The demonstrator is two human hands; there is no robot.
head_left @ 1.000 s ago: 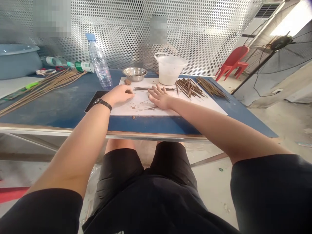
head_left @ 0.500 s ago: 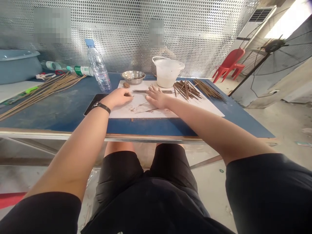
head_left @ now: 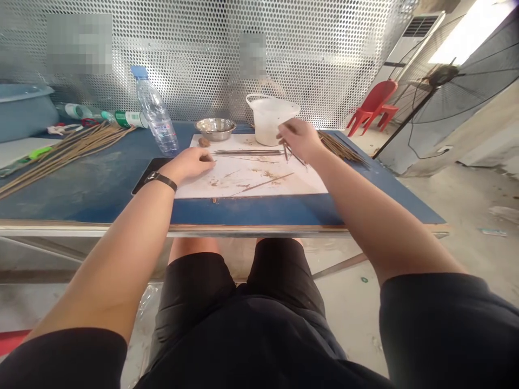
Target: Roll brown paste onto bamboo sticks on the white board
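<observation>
My left hand rests at the left side of a white board, thumb and forefinger pinched together. A thin stick starts close to these fingertips, but whether they grip it is unclear. Just beyond it lies a row of dark thin sticks. My right hand, with curled fingers blurred by motion, hangs over the pile of brown sticks, which it largely covers. Any held object there cannot be made out. Brown crumbs and a longer sliver lie on the board.
Behind the board stand a steel bowl and a white bucket; a brown lump sits before the bowl. A plastic bottle and a dark flat device are at left. More sticks lie left and right.
My right hand has lifted off the board's middle, where it lay flat, and moved right over the brown stick pile. My left hand keeps its place. The view has shifted slightly.
</observation>
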